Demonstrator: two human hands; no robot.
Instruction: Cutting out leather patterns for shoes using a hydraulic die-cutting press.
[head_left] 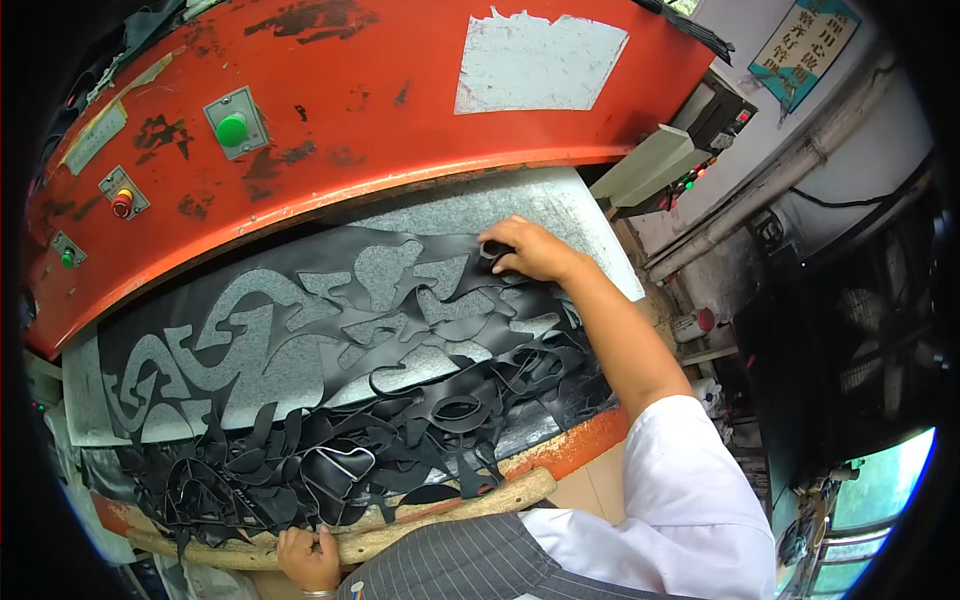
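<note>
My right hand (532,248) reaches over the far right of the black leather sheet (310,250). Its thumb and fingers close around a small dark cutting die (492,250) with a pale rim, partly hidden by the fingers. Curved and rounded shapes are cut out of the sheet, and the grey cutting board (580,205) shows through. At the near edge, my left hand (308,560) has its fingers bent over a wooden pole (450,520). Tangled black leather scraps (430,420) lie between the sheet and the pole. Among them is a pale-edged loop (340,465).
A red press beam (380,110) spans the far side, with a green button (231,130) and a red knob (122,203) on its face. A control box (655,165) juts out at its right end. Farther right stands a dark fan (870,340).
</note>
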